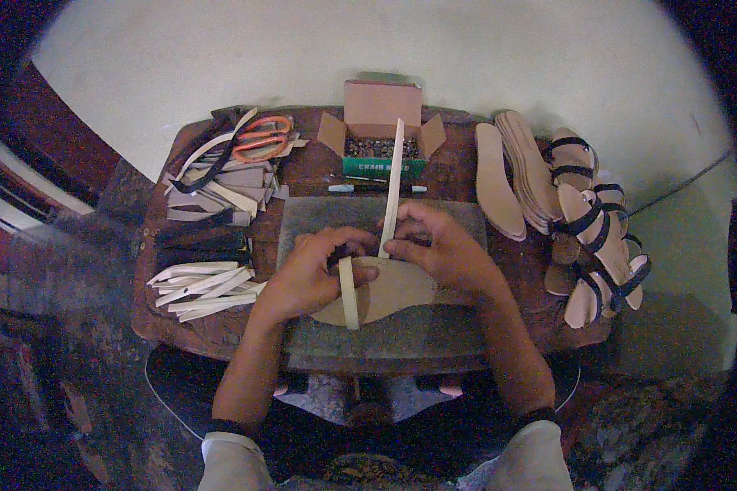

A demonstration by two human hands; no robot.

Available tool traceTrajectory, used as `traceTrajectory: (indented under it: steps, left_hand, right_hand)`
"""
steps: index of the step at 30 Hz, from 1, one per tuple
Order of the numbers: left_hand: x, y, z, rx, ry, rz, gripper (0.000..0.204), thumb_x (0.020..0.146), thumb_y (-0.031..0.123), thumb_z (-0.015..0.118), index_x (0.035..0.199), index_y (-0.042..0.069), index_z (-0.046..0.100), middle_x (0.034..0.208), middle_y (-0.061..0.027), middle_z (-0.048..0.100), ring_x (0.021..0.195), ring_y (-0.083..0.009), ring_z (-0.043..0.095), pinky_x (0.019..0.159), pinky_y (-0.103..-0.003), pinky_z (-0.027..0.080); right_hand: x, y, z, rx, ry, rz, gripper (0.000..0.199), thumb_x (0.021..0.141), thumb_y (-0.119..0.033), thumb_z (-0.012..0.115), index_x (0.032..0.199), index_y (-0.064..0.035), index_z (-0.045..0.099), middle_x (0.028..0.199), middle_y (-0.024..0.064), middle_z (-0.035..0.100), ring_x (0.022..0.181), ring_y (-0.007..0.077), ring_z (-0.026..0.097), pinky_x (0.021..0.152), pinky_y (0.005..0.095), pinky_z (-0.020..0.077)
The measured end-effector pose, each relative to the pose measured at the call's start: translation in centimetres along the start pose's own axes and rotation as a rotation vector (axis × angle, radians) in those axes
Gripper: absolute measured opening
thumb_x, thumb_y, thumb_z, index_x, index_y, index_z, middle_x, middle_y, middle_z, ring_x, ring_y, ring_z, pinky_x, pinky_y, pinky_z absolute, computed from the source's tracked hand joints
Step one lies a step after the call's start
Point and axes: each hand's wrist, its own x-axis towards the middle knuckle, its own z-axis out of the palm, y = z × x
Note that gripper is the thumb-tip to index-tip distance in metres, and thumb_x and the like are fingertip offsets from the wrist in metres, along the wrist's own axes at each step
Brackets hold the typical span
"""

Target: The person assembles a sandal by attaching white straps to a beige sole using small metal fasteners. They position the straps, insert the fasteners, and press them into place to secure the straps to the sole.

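Observation:
A tan sandal insole point(405, 290) lies lengthwise in front of me, above a dark grey mat point(303, 340). A short cream strap point(350, 299) loops across its left part. My left hand point(303, 274) is closed on that left part, the thumb on top and the fingers curled at the far edge. At the far edge of the insole, my right hand point(446, 245) pinches a long cream strap point(394, 180) between thumb and fingers. This strap points up and away toward the box. The hands hide how its lower end meets the insole.
A green cardboard box point(385, 168) of small nails stands open at the back, a pen point(377, 189) before it. Orange-handled scissors point(262, 137), grey pieces point(246, 184) and cream straps point(205, 288) lie left. Stacked insoles point(522, 168) and black-strapped sandals point(585, 217) are right.

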Motion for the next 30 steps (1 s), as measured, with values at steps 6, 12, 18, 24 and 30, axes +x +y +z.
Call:
traceTrajectory:
  steps: [6,12,18,24,30]
  left_hand:
    - [0.0,0.0,-0.3,-0.102,-0.094,-0.034,0.031,0.076,0.016,0.073,0.104,0.004,0.064,0.098,-0.0100,0.066,0.090,-0.0201,0.064,0.080,-0.032,0.050]
    - [0.1,-0.3,-0.1,-0.044,-0.018,0.127,0.030,0.079,0.015,0.071,0.106,0.005,0.063,0.090,-0.0115,0.068,0.081,-0.0185,0.066,0.074,-0.032,0.050]
    - [-0.1,-0.6,-0.2,-0.073,-0.056,0.062,0.030,0.078,0.013,0.070,0.105,0.004,0.061,0.089,-0.0116,0.068,0.081,-0.0201,0.067,0.072,-0.033,0.050]
    - [-0.3,-0.4,-0.3,-0.070,-0.029,0.120,0.028,0.078,0.012,0.069,0.104,0.004,0.060,0.084,-0.0124,0.068,0.076,-0.0206,0.067,0.068,-0.033,0.050]
    - [-0.3,-0.1,-0.3,-0.070,-0.026,0.113,0.025,0.079,0.012,0.070,0.101,0.004,0.060,0.084,-0.0121,0.067,0.075,-0.0189,0.065,0.067,-0.032,0.049]
  right_hand:
    - [0.0,-0.4,0.1,-0.033,0.007,0.008,0.029,0.083,-0.008,0.067,0.108,-0.0045,0.053,0.088,0.0048,0.063,0.086,0.0120,0.060,0.077,0.0279,0.0487]
    - [0.2,-0.2,0.2,-0.105,0.015,-0.021,0.021,0.083,-0.007,0.068,0.100,-0.0029,0.057,0.082,0.0027,0.062,0.079,0.0098,0.059,0.070,0.0254,0.0483]
    - [0.4,-0.2,0.1,-0.102,-0.032,0.000,0.017,0.082,-0.010,0.069,0.095,-0.0030,0.060,0.082,0.0023,0.063,0.077,0.0082,0.058,0.068,0.0243,0.0470]
    - [0.7,-1.2,0.0,-0.236,-0.090,-0.006,0.019,0.083,-0.015,0.069,0.096,-0.0026,0.062,0.083,0.0024,0.064,0.078,0.0090,0.058,0.072,0.0257,0.0475]
    - [1.1,-0.4,-0.7,-0.245,-0.133,0.001,0.024,0.083,-0.017,0.069,0.100,-0.0028,0.063,0.084,0.0038,0.065,0.079,0.0105,0.059,0.074,0.0281,0.0481]
